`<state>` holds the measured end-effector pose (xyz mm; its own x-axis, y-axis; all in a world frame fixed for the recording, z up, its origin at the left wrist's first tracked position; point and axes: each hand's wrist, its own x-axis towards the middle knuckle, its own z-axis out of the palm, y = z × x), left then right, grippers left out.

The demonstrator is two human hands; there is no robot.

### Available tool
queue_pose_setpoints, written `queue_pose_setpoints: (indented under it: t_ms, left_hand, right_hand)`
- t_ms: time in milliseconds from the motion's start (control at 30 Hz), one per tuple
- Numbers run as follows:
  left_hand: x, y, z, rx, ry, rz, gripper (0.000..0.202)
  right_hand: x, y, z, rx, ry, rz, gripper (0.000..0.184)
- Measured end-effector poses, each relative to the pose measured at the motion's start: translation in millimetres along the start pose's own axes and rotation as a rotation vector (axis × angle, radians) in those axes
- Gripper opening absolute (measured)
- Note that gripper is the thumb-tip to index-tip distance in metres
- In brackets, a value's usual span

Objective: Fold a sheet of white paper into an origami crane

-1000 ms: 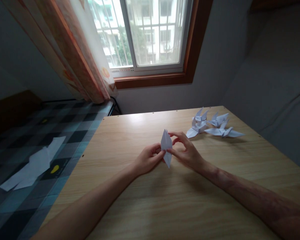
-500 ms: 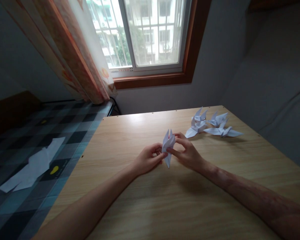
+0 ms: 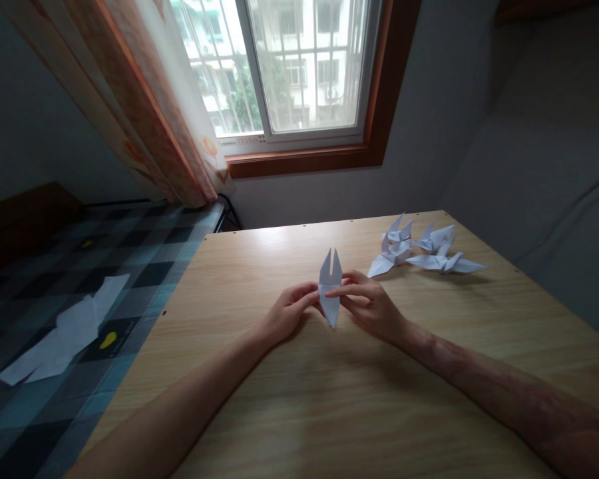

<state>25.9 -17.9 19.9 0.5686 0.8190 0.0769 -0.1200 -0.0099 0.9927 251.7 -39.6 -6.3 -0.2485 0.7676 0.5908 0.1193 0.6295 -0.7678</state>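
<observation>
A folded white paper piece point(image 3: 330, 283), narrow and kite-shaped with two upright points and one point below, is held up over the wooden table point(image 3: 279, 406). My left hand point(image 3: 294, 307) pinches its left edge. On the right side, my right hand point(image 3: 372, 303) grips it with a finger laid across its front; the fingers behind the paper are partly hidden. Beyond my right hand stand several white paper cranes point(image 3: 446, 263), grouped close together near the table's far right corner.
To the left is a bed with a checked cover point(image 3: 144, 273), with white paper sheets point(image 3: 74, 332) on it. A window point(image 3: 309, 66) and a patterned curtain point(image 3: 170, 133) are beyond the table. A wall point(image 3: 544, 166) runs along the right.
The folded paper has turned so its flat front faces me, its two points now straight and side by side. It moved slightly left, and a right finger shifted across its front.
</observation>
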Motion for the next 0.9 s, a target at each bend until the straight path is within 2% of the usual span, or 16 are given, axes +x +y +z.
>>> queue_pose_setpoints:
  t_ms: [133,400,533,633,800,900]
  left_hand:
    - [-1.1,-1.4,-0.3,0.040,0.015,-0.013,0.046]
    - [-1.4,-4.1,-2.0,0.069,0.032,-0.016,0.050]
    - [-4.3,-5.6,0.0,0.063,-0.040,-0.075,0.054]
    - [-5.7,-8.1,2.0,0.029,-0.058,-0.126,0.056]
    - [-5.0,-8.7,2.2,0.042,-0.033,-0.139,0.058]
    - [-4.9,-7.3,0.0,0.082,-0.064,-0.126,0.057]
  right_hand:
    - [-1.1,0.1,0.3,0.015,-0.003,0.031,0.024]
    - [-1.3,-8.6,-7.0,-0.005,-0.095,0.024,0.032]
    - [-2.5,-7.8,-4.9,0.002,0.006,0.064,0.041]
    - [-3.1,-3.7,-2.5,0.089,0.074,0.116,0.052]
    - [-3.6,2.1,-0.9,0.172,0.081,0.170,0.068]
    - [-4.5,2.4,-2.1,0.181,0.072,0.174,0.068]
